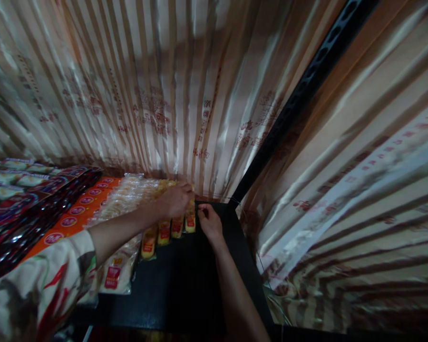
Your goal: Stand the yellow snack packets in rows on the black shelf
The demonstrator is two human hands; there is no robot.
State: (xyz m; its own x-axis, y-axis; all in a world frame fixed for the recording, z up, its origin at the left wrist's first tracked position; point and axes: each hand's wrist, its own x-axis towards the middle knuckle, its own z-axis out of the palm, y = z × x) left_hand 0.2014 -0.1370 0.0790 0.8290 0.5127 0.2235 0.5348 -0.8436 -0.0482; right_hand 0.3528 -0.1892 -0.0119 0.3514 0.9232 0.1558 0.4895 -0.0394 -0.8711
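Observation:
My left hand reaches over a row of yellow snack packets with red labels, its bent fingers closed at the far end of the rightmost packet. The exact grip is partly hidden and dim. Just right of that packet, above the black shelf, is my right hand. Its fingers are curled, with thumb and forefinger close together; whatever is between them is too small to make out. Left of the yellow ones, under my left forearm, lie pale clear-wrapped packets with red labels.
Further left come an orange strip of packets with round pink logos and dark, shiny packs. A printed, pleated curtain hangs behind and to the right. A black slotted upright rises from the shelf's far right corner.

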